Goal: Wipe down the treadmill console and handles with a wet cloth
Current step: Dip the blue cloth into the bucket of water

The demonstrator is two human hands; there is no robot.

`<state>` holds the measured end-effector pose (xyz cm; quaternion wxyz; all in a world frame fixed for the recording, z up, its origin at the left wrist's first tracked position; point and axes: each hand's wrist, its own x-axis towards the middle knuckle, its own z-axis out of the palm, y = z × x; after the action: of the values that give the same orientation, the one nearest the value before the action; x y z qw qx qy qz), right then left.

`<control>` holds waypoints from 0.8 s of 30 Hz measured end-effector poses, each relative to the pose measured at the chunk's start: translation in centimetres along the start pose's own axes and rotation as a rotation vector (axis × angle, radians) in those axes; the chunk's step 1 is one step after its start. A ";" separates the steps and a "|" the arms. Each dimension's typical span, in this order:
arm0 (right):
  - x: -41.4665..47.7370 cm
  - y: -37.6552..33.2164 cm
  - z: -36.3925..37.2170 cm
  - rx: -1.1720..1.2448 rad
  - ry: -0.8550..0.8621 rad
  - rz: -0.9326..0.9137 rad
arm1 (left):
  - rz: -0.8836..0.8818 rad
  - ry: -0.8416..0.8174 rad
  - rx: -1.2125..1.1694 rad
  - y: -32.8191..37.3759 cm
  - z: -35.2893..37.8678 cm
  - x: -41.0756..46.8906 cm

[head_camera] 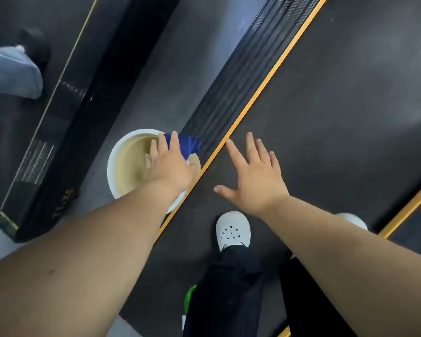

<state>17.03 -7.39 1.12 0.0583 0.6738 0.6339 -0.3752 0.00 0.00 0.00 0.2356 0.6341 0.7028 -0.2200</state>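
Observation:
A white bowl [112,166] with a beige inside stands on the grey floor, beside the treadmill's ribbed side rail [241,81]. A dark blue cloth [190,143] hangs over the bowl's far rim. My left hand [170,164] reaches over the bowl with straight fingers, and its index finger lies on the cloth. My right hand [255,178] hovers open with spread fingers above the black treadmill belt [326,117]. The console and handles are out of view.
An orange stripe [265,86] edges the belt. I stand on the belt in white clogs [232,231]. A second black treadmill deck [58,117] lies to the left, and another person's jeans leg [10,71] is beyond it. A green object [190,295] is by my leg.

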 end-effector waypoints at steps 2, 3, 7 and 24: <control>0.9 0.3 1.4 -0.001 -0.024 0.010 | 0.006 0.034 -0.009 -0.3 1.1 1.0; 1.3 0.4 2.0 -0.006 -0.030 0.019 | -0.001 0.050 -0.037 -0.6 1.7 1.5; 2.4 0.5 3.1 0.023 -0.038 -0.002 | -0.011 0.197 -0.028 -1.1 2.5 2.0; -3.9 0.7 -9.9 0.349 -0.010 0.101 | 0.107 0.160 -0.345 4.9 -10.3 -6.9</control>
<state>22.21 -5.24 10.15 -0.0376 0.7029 0.5242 -0.4794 4.93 1.33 12.35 0.2955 0.6361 0.7120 -0.0324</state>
